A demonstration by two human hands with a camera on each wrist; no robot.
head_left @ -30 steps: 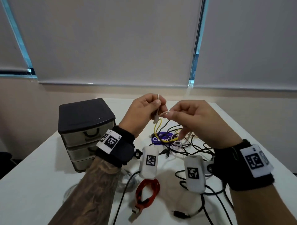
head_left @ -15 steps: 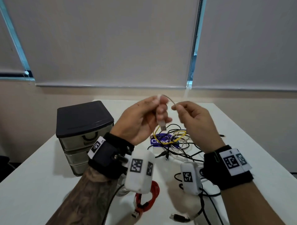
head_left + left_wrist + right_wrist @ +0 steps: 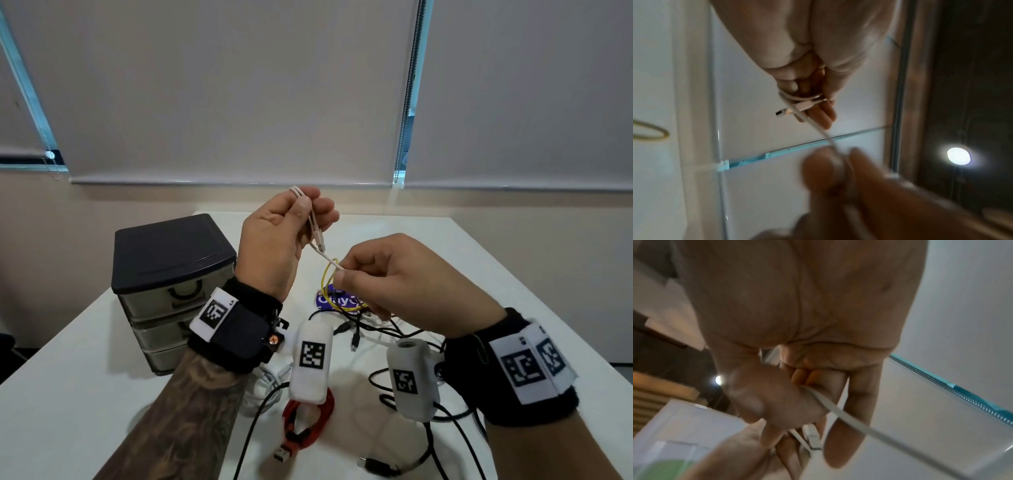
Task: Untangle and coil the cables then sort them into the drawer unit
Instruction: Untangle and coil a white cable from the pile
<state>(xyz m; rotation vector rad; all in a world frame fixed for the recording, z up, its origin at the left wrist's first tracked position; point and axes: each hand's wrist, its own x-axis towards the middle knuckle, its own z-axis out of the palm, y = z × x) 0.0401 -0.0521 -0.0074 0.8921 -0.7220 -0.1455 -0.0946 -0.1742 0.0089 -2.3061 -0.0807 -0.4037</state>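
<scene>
Up in the air over the table (image 3: 513, 274): a thin white cable (image 3: 317, 245), folded into small loops in the left hand (image 3: 277, 240). Loops pinched between thumb and fingers, with the plug end poking down below the thumb. From there, one strand across to the right hand (image 3: 404, 284), pinched between thumb and first finger.

From the left wrist view: loops (image 3: 797, 99) wrapped round the curled fingers (image 3: 824, 113), metal plug tip sticking out to the side. Not seen so well from the head view. Right hand (image 3: 838, 170) close and blurry there, nipping the strand.

From the right wrist view: strand (image 3: 838, 410) flat and pale, running out from under the thumb. Other fingers curled in.

Under the hands, on the table: a yellow cable (image 3: 329, 291) in a loop, a mess of black cables (image 3: 376, 329), a coiled red cable (image 3: 308, 421) near the front, and a white cable pile (image 3: 270, 383) beside the left wrist.

To the left on the table: the drawer unit (image 3: 171, 284), dark top, three drawers, all pushed in.
</scene>
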